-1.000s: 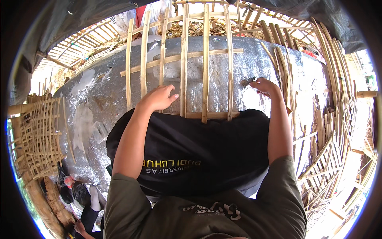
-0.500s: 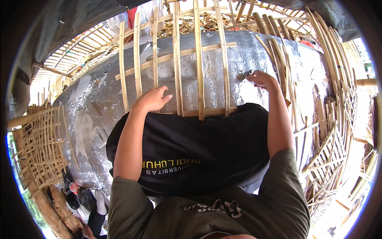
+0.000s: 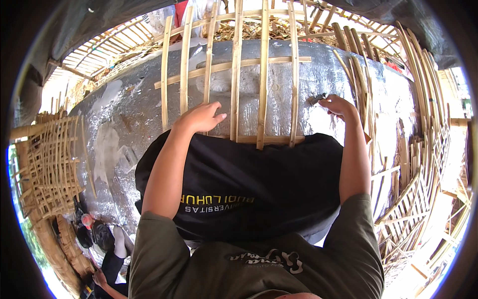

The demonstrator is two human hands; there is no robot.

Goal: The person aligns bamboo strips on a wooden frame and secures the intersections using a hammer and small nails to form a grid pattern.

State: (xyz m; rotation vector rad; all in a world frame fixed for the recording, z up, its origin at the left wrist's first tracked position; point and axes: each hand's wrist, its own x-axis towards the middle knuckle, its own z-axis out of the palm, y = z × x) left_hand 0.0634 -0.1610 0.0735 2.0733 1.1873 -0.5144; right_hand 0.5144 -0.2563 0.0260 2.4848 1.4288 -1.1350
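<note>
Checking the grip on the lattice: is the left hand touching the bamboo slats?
Touching. The head view shows the left hand lying flat on the bamboo slats.

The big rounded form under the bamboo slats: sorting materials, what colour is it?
Shiny silver-grey, foil-like, on the rounded form beneath the bamboo slats; head view.
</note>
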